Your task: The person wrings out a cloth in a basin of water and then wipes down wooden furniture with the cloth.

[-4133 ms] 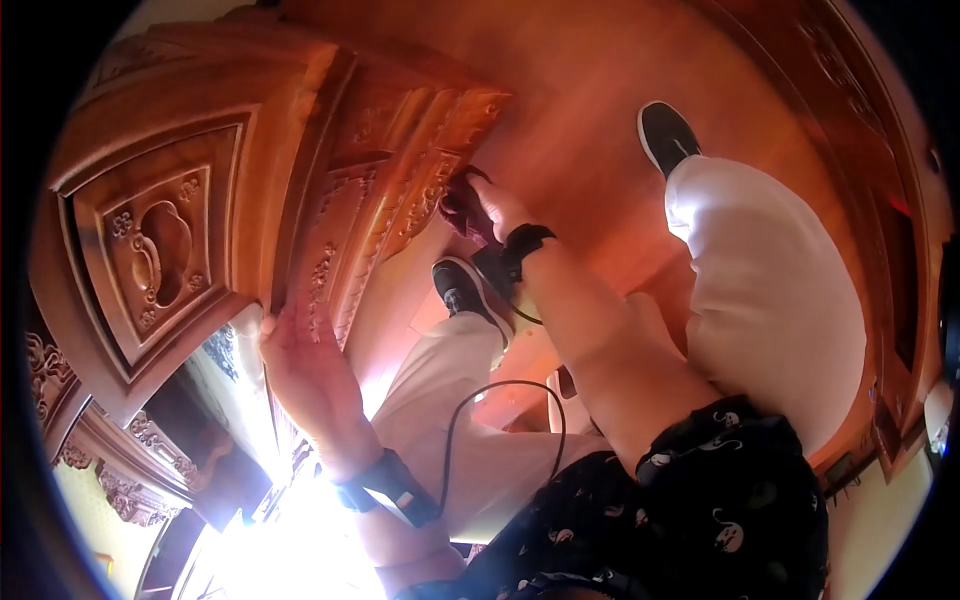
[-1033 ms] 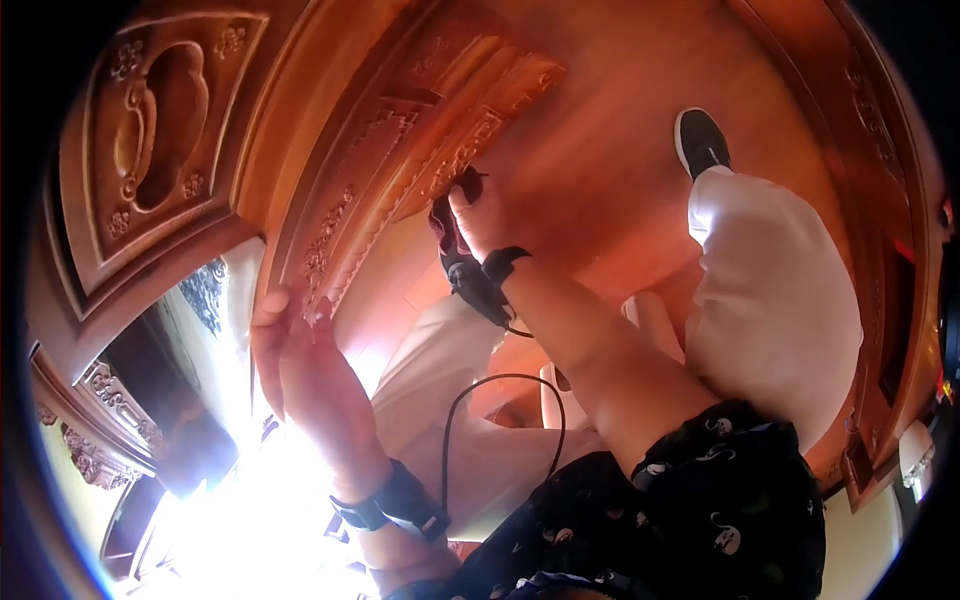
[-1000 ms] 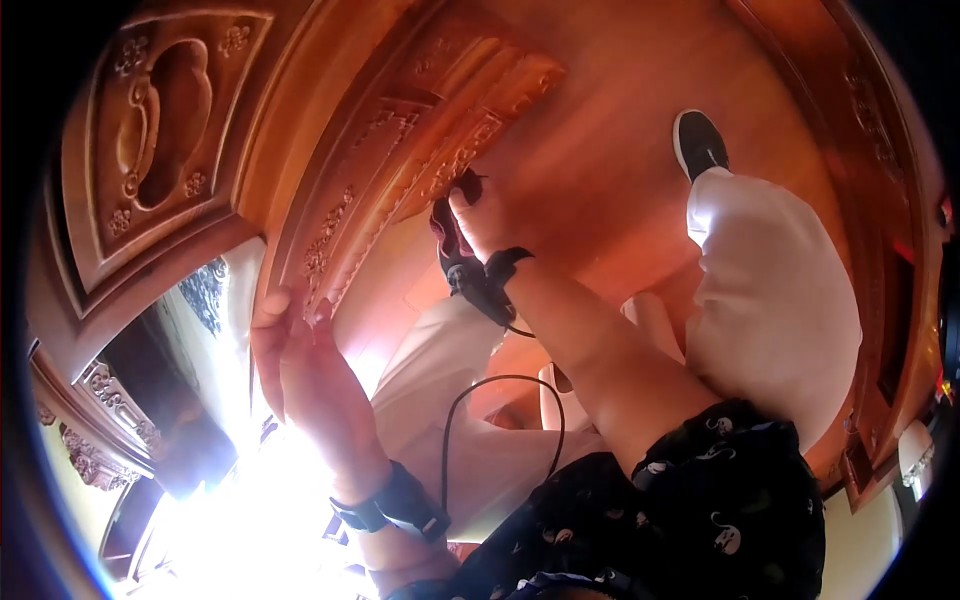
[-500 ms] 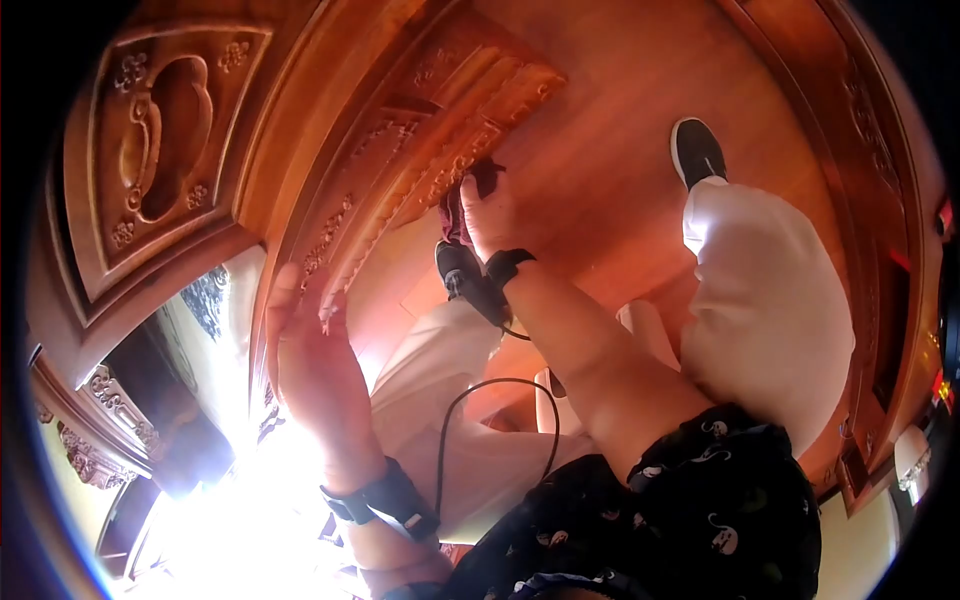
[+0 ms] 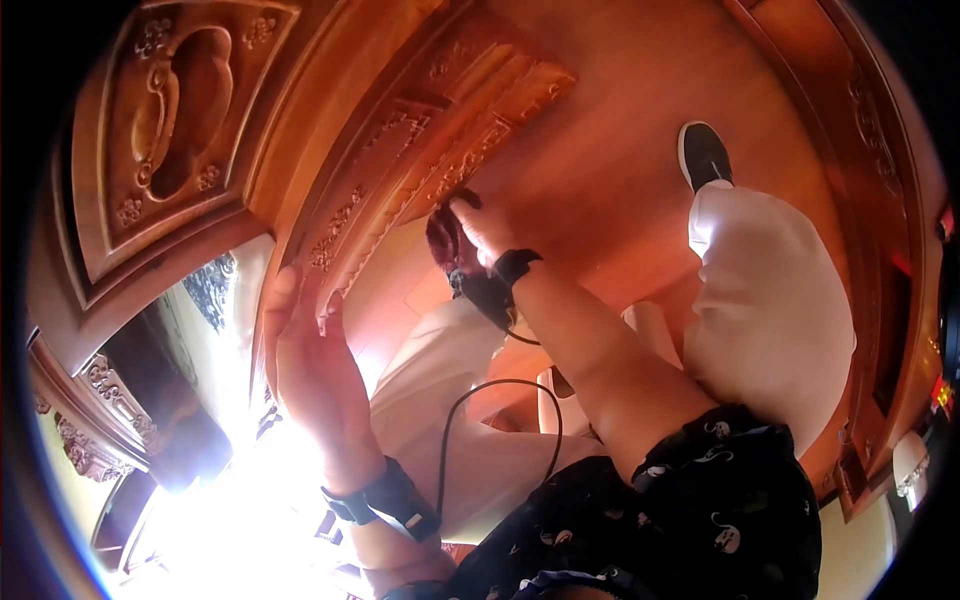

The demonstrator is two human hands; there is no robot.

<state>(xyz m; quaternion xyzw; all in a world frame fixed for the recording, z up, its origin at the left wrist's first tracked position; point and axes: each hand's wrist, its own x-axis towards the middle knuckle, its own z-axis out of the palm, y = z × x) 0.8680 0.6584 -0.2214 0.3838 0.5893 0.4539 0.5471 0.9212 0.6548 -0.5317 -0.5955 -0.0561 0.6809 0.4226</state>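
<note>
The right hand (image 5: 485, 228) is gripping a dark red cloth (image 5: 443, 238), which is lying bunched just left of its fingers, near the lower edge of the carved cabinet (image 5: 330, 150); the left hand (image 5: 318, 365) is spreading loosely, seemingly holding nothing, beside the cabinet, contact being unclear; the hands are working apart; wiping seems to be the step, the next move probably calling for a firm cloth grip close to the carving.
</note>
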